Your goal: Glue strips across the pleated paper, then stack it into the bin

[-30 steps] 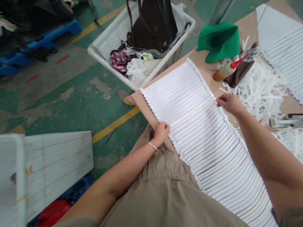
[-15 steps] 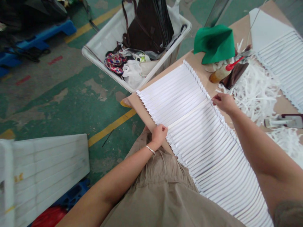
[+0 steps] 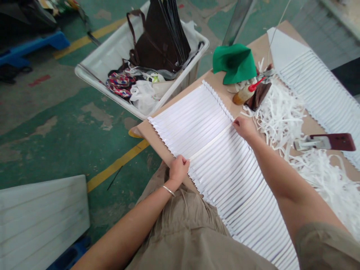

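Observation:
A long white pleated sheet (image 3: 242,180), made of many narrow folds or strips with jagged edges, lies along the brown tabletop. Across it runs a thin cream strip (image 3: 210,143). My left hand (image 3: 180,169), with a bracelet at the wrist, pinches the strip's near end at the sheet's left edge. At the opposite edge my right hand (image 3: 245,126) pinches the far end, its fingertips partly hiding it. Between the two hands the strip looks straight and lies along the folds.
Loose white strips (image 3: 284,112) pile up right of the sheet. Near them are a red-tipped glue bottle (image 3: 244,93), green cloth (image 3: 234,63), a phone (image 3: 341,141) and a second pleated sheet (image 3: 317,82). A white bin (image 3: 92,73) holding bags stands beyond the table (image 3: 156,144).
The view has shifted, so the table and bin appear further left and slightly lower. Both hands still pinch the strip's ends at much the same place on the sheet.

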Demonstrator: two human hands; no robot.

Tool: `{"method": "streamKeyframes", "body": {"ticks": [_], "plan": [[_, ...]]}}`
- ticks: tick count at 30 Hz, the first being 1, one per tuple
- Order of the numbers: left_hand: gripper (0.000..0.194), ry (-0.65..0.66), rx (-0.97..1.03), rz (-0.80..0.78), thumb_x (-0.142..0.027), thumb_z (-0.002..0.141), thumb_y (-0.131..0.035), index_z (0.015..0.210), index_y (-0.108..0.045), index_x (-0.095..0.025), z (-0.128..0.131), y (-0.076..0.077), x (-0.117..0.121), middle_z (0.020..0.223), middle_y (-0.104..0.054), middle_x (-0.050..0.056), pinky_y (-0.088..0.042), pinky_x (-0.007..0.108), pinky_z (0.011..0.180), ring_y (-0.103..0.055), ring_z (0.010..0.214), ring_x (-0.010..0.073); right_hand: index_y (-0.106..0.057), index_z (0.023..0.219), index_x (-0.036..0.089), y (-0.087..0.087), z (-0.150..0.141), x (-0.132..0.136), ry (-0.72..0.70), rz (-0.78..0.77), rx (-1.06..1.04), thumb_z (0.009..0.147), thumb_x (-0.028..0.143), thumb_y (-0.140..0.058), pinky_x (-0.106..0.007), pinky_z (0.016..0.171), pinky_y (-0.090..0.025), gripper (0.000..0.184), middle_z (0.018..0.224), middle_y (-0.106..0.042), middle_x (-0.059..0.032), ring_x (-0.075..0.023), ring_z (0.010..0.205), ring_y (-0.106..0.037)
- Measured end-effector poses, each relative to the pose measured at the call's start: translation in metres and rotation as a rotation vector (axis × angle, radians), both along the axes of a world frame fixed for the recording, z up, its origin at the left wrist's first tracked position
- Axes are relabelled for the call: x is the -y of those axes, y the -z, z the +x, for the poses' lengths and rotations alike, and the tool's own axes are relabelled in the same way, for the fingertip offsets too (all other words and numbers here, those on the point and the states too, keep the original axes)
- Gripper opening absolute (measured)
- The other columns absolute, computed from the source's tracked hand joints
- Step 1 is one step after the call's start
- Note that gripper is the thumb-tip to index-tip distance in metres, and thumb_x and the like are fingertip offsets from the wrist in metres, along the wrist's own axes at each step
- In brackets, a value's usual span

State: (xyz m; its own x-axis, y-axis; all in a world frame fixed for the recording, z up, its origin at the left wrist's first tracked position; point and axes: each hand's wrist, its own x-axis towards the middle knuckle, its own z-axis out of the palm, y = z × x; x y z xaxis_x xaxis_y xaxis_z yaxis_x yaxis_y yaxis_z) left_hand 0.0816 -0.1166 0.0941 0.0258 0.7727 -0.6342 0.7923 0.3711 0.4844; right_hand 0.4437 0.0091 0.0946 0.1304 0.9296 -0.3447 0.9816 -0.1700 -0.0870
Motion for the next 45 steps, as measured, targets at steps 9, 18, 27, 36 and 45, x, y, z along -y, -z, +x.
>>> {"method": "streamKeyframes", "body": {"ticks": [9, 18, 27, 36, 45], "plan": [[0.017, 0.015, 0.009, 0.01, -0.03, 0.089, -0.056, 0.076, -0.051, -0.02, -0.001, 0.006, 0.0, 0.067, -0.06, 0.001, -0.035, 0.025, 0.061, -0.056, 0.063, 0.0149, -0.069, 0.098, 0.018, -0.013, -0.02, -0.001, 0.032, -0.049, 0.032, 0.089, 0.033, -0.053, -0.029, 0.067, -0.04, 0.024, 0.092, -0.072, -0.0121, -0.0239, 0.082, -0.063], [0.007, -0.038, 0.157, 0.032, -0.018, 0.082, -0.051, 0.088, -0.051, -0.02, -0.017, 0.0, 0.008, 0.068, -0.062, 0.0, -0.042, 0.025, 0.06, -0.061, 0.061, 0.016, -0.067, 0.089, 0.017, -0.031, 0.062, 0.067, 0.057, 0.049, -0.05, 0.085, 0.029, -0.053, -0.029, 0.067, -0.04, 0.019, 0.085, -0.068, -0.009, -0.0208, 0.075, -0.059], [0.011, 0.008, 0.348, -0.004, -0.027, 0.084, -0.049, 0.093, -0.053, -0.021, -0.034, -0.003, 0.034, 0.058, -0.058, -0.005, -0.042, 0.025, 0.055, -0.057, 0.051, 0.0145, -0.067, 0.101, 0.019, -0.05, 0.079, 0.195, 0.064, 0.025, -0.233, 0.085, 0.03, -0.056, -0.032, 0.072, -0.046, 0.022, 0.089, -0.064, -0.0065, -0.0195, 0.076, -0.06], [0.015, 0.127, 0.462, 0.04, -0.025, 0.087, -0.048, 0.093, -0.059, -0.017, -0.014, -0.031, 0.028, 0.072, -0.062, 0.001, -0.047, 0.026, 0.06, -0.058, 0.063, 0.0147, -0.064, 0.088, 0.019, -0.048, -0.021, 0.191, -0.354, -0.087, -0.301, 0.081, 0.02, -0.06, -0.038, 0.087, -0.041, 0.008, 0.106, -0.06, -0.0106, -0.0257, 0.102, -0.053], [0.02, 0.499, 0.594, 0.216, -0.029, 0.09, -0.052, 0.095, -0.068, -0.018, 0.024, -0.066, 0.019, 0.103, -0.069, 0.008, -0.047, 0.036, 0.093, -0.061, 0.101, 0.0225, -0.061, 0.092, 0.018, -0.094, -0.134, 0.168, -0.438, -0.187, -0.585, 0.087, 0.022, -0.056, -0.035, 0.086, -0.039, 0.008, 0.082, -0.068, -0.0049, -0.0196, 0.083, -0.061]]}}
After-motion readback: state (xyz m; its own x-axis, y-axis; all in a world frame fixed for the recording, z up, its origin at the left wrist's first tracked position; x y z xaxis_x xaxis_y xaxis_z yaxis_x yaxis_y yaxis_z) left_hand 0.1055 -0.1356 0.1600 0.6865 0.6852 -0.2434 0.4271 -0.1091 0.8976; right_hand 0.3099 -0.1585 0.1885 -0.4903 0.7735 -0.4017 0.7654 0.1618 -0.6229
